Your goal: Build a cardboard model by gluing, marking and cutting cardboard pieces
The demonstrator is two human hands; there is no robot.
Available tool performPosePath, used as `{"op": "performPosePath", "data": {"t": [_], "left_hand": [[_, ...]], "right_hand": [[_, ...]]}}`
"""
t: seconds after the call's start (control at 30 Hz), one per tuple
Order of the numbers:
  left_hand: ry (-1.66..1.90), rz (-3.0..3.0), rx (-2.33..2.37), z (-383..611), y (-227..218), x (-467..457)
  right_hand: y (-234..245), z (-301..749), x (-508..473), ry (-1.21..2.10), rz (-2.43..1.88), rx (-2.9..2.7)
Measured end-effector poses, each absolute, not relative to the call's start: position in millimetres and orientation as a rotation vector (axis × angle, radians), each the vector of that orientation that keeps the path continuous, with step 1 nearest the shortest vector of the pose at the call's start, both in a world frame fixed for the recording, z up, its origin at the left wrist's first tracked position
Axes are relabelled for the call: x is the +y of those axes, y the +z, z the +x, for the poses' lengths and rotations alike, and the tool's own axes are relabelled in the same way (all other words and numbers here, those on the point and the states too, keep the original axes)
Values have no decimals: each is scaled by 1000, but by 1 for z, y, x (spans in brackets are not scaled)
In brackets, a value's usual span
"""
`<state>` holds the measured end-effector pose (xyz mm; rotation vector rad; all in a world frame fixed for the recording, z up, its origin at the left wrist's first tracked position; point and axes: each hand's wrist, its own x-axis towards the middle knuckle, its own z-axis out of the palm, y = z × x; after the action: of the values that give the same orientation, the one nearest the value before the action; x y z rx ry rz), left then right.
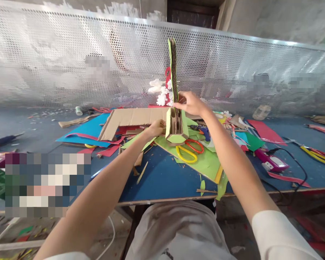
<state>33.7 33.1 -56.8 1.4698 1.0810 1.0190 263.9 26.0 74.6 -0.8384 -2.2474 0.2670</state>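
A cardboard model (174, 119) edged in light green paper stands upright on the blue table (162, 177), with a tall thin panel rising from a boxy base. White and red paper flowers (161, 93) are stuck on its left face. My left hand (155, 128) is closed on the base's left side. My right hand (191, 104) pinches the upright panel at mid-height from the right.
Yellow-and-red scissors (189, 150) lie on green paper just in front of the model. A flat cardboard sheet (132, 121) and coloured paper lie to the left. A pink glue gun (271, 162) with a black cord sits at right. A perforated metal screen (70, 61) backs the table.
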Motion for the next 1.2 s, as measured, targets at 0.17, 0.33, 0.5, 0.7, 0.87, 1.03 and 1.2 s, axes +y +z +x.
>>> {"op": "performPosePath", "data": {"t": [0.17,0.33,0.5,0.7,0.87,1.03,1.2], "left_hand": [[989,1488,1064,34,-59,36],[943,1556,1031,32,-55,33],[874,1581,986,29,-47,27],[872,1560,1000,24,-44,28],[810,1620,989,21,-44,28],[776,1638,971,22,-43,26],[790,1621,1007,22,-43,25]], "right_hand": [[66,263,35,294,-842,-2224],[67,263,36,292,-823,-2243],[67,262,36,298,-792,-2268],[73,263,28,228,-792,-2262],[74,263,24,191,-786,-2307],[67,262,32,169,-801,-2312],[68,263,31,186,-798,-2327]]}}
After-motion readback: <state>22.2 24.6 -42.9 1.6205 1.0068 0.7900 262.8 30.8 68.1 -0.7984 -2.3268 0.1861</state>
